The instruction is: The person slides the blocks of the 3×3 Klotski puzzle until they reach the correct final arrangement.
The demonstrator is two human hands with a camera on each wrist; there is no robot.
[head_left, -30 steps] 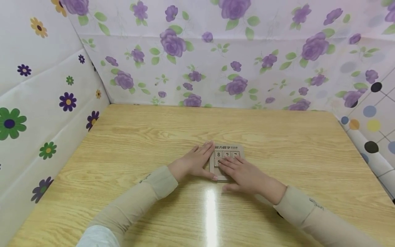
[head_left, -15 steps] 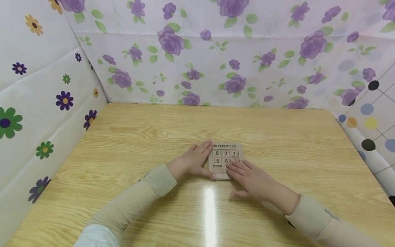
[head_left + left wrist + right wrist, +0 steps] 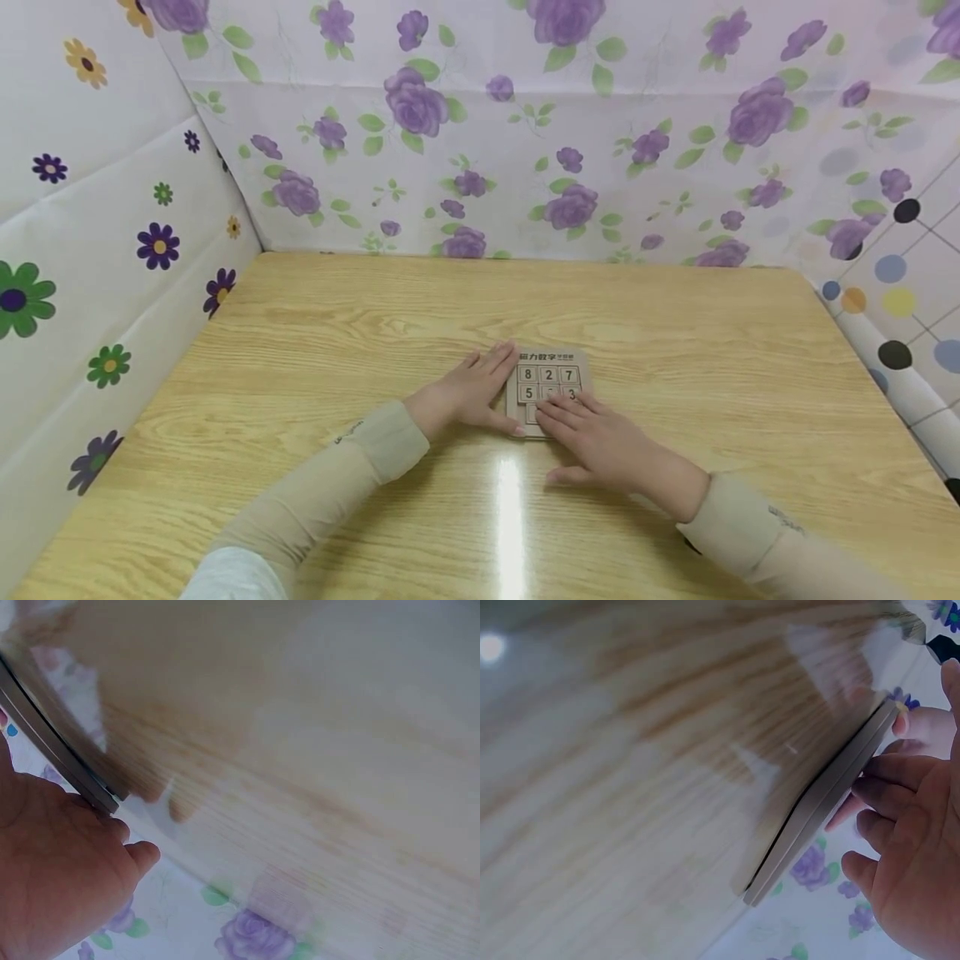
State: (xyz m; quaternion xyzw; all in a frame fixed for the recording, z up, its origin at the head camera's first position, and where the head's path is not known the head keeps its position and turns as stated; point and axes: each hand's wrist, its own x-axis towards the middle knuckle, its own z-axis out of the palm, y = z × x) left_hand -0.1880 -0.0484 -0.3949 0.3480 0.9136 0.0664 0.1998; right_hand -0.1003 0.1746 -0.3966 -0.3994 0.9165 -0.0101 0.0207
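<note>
A wooden sliding number puzzle (image 3: 551, 357) lies flat on the table, with 8, 2, 7 in its top row and 5 and 3 showing below. My left hand (image 3: 476, 392) rests along the puzzle's left side, fingers straight towards the upper corner and thumb at the lower left corner. With extended fingertips, my right hand (image 3: 603, 442) touches the lower rows, covering most of the 6 and the bottom row's right part. Part of a bottom-row tile (image 3: 531, 413) shows beside those fingertips. Both wrist views show the puzzle's side edge (image 3: 825, 806) close to the fingers.
The wood-grain table (image 3: 375, 308) stretches around the puzzle, with a bright light reflection (image 3: 512, 525) in front of it. Behind stands a wall covering (image 3: 480, 133) with purple flowers. Patterned sheets with flowers (image 3: 159, 247) and dots (image 3: 895, 355) flank the table.
Over the last half second my right hand has moved left across the lower rows. The bottom-row tile has slid left, and the 3 is uncovered. My left hand stays at the puzzle's side.
</note>
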